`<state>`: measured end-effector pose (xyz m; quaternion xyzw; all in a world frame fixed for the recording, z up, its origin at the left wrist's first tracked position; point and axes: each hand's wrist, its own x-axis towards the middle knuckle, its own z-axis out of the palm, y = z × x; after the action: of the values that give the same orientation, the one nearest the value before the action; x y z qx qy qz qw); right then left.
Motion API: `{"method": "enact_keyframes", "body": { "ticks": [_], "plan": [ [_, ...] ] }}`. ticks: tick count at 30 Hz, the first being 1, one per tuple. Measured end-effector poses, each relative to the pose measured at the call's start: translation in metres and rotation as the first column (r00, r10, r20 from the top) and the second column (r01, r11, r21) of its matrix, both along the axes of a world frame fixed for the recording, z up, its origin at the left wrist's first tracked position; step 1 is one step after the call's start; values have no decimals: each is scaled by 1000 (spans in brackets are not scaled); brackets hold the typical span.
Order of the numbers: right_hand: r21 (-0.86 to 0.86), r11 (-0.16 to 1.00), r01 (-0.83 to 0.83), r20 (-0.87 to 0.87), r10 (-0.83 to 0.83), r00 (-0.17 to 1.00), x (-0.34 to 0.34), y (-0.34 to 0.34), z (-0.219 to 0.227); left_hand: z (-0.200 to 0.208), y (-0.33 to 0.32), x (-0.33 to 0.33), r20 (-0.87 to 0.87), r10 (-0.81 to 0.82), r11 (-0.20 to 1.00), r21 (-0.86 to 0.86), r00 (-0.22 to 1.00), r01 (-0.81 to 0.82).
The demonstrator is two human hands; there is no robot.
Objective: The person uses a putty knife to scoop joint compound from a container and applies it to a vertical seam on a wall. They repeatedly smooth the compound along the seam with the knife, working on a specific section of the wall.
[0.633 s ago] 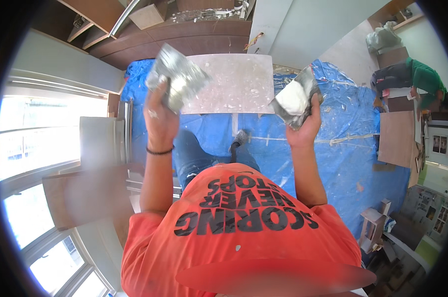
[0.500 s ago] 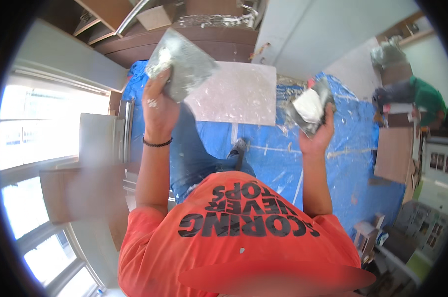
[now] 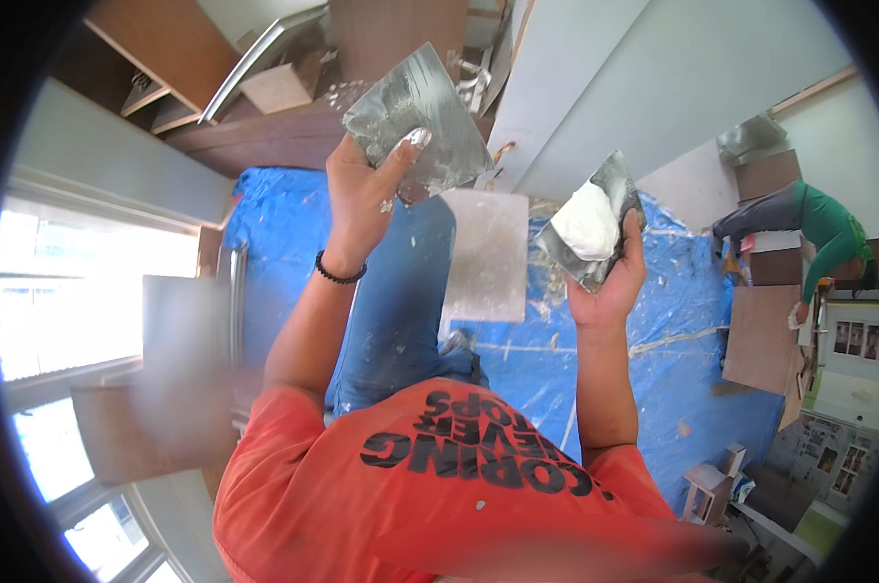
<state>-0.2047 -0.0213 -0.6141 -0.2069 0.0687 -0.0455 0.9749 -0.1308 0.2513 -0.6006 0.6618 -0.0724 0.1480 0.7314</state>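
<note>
Head view: over the last half second the left hand [image 3: 361, 199] has lifted its scraper blade [image 3: 422, 121] higher, toward twelve o'clock, thumb pressed on the smeared metal. The right hand [image 3: 604, 287], gripping a second blade [image 3: 595, 233] loaded with white filler [image 3: 585, 222], has stayed near two o'clock. The blades have drifted apart above the blue floor sheet [image 3: 711, 321]; judging by this, the filler is not being worked between them right now.

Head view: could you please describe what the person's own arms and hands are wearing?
Both forearms are bare, with no gloves. The left hand has a black beaded bracelet at the wrist; the right hand wears nothing. Orange T-shirt sleeves end above the elbows.
</note>
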Motion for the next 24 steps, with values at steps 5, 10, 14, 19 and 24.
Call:
{"method": "enact_keyframes", "body": {
  "ticks": [5, 10, 14, 19, 24],
  "plan": [
    [-130, 992, -5, -61, -3, 998, 114, 17, 39, 33, 18, 105, -9, -139, 930, -346, 990, 127],
    [-128, 989, -79, -128, 63, 990, 221, 50, 143, 150, 81, 201, -99, -395, 912, -162, 913, 377],
    [-106, 992, -71, -152, 54, 987, 258, 68, 217, 237, 82, 221, 389, -419, 599, 797, 820, -72],
    [-129, 990, 52, -217, -79, 973, 275, 76, 317, 379, 51, 241, 406, -626, 374, 906, 666, -201],
    [-151, 985, 81, -241, -116, 964, 268, 76, 402, 465, 27, 255, 379, -737, 310, 925, 559, -219]
  ]
}}
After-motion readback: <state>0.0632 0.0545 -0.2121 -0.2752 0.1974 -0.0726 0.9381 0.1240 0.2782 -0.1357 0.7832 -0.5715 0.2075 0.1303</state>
